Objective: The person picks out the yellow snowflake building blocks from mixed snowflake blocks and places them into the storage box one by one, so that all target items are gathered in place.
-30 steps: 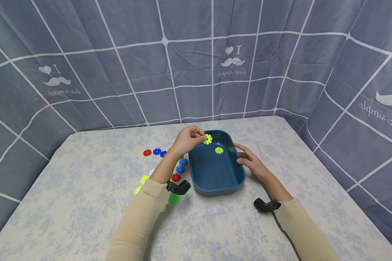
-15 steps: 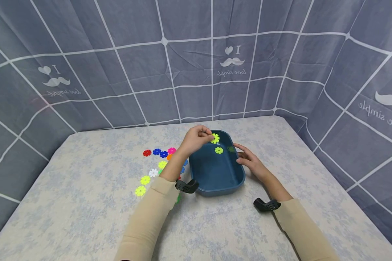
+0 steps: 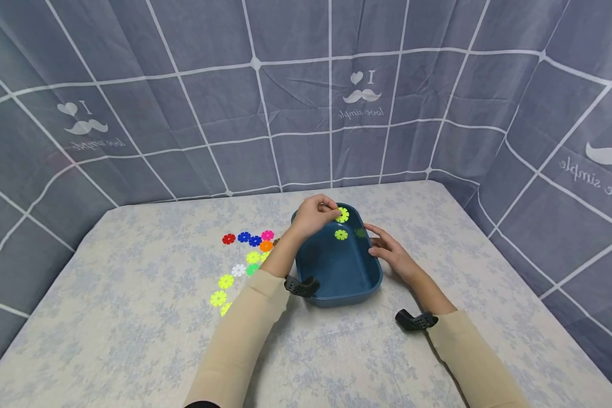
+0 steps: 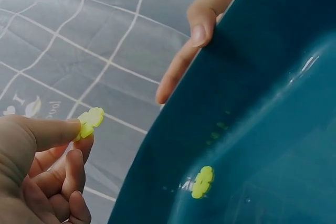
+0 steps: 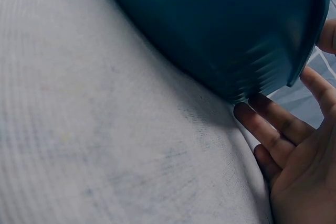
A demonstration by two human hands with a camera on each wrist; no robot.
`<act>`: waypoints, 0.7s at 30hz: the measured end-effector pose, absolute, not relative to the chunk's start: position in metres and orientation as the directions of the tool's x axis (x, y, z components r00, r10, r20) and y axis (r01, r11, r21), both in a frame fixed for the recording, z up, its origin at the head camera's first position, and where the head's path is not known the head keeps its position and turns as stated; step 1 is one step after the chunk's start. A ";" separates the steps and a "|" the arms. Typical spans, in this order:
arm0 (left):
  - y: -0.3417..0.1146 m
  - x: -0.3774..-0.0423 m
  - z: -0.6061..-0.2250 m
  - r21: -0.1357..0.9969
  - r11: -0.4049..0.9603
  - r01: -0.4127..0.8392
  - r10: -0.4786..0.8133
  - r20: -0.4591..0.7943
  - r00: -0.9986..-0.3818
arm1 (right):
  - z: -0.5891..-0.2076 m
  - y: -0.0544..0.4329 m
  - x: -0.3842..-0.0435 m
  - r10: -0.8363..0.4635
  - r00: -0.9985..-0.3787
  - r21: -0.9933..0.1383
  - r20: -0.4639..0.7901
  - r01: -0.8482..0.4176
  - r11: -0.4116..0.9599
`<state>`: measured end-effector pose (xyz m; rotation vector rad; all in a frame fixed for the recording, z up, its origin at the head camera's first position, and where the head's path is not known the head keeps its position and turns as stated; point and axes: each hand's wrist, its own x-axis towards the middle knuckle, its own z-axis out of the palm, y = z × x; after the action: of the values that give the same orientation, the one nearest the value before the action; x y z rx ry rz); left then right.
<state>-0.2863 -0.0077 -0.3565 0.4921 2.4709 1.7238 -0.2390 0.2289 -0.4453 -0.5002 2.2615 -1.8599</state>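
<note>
My left hand (image 3: 314, 216) pinches a yellow notched plastic disc (image 3: 343, 215) between thumb and finger, above the far end of a dark blue bin (image 3: 336, 272). The left wrist view shows the disc (image 4: 91, 122) at the fingertips, apart from the bin wall. A second yellow disc (image 3: 341, 234) lies inside the bin. My right hand (image 3: 395, 258) rests against the bin's right side, its thumb at the rim. In the right wrist view its fingers (image 5: 268, 129) touch the bin's outer wall (image 5: 220, 30).
Left of the bin, notched discs in several colours lie on the floral tablecloth (image 3: 132, 317), among them a red disc (image 3: 228, 239), a white disc (image 3: 238, 270) and a yellow disc (image 3: 218, 298). My left forearm hides part of them. A grey-blue curtain (image 3: 306, 102) hangs behind.
My left hand has moved right over the bin with the yellow disc in its fingers. More discs at the left now show. The right hand and the bin stay put.
</note>
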 end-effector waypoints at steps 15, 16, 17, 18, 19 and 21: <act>0.008 -0.289 -0.375 0.853 0.467 0.234 0.355 0.062 -0.933 | -0.445 0.230 -0.239 -0.369 -0.926 -0.975 0.085 -0.154 0.161; 0.009 -0.290 -0.377 0.848 0.476 0.236 0.358 0.058 -0.932 | -0.445 0.230 -0.239 -0.369 -0.926 -0.975 0.085 -0.153 0.161; 0.010 -0.290 -0.378 0.842 0.485 0.235 0.360 0.052 -0.931 | -0.445 0.230 -0.239 -0.369 -0.925 -0.975 0.086 -0.154 0.161; 0.010 -0.290 -0.380 0.837 0.495 0.233 0.363 0.045 -0.931 | -0.446 0.230 -0.239 -0.369 -0.926 -0.974 0.085 -0.155 0.163; 0.011 -0.290 -0.381 0.832 0.504 0.230 0.363 0.037 -0.931 | -0.446 0.231 -0.239 -0.369 -0.926 -0.974 0.084 -0.155 0.165; 0.012 -0.291 -0.383 0.823 0.523 0.221 0.361 0.021 -0.932 | -0.446 0.231 -0.239 -0.367 -0.927 -0.974 0.081 -0.152 0.170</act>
<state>-0.2910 0.0124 -0.3832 0.5023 2.6058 1.3747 -0.2394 0.2305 -0.4459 -0.5091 2.2640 -1.8508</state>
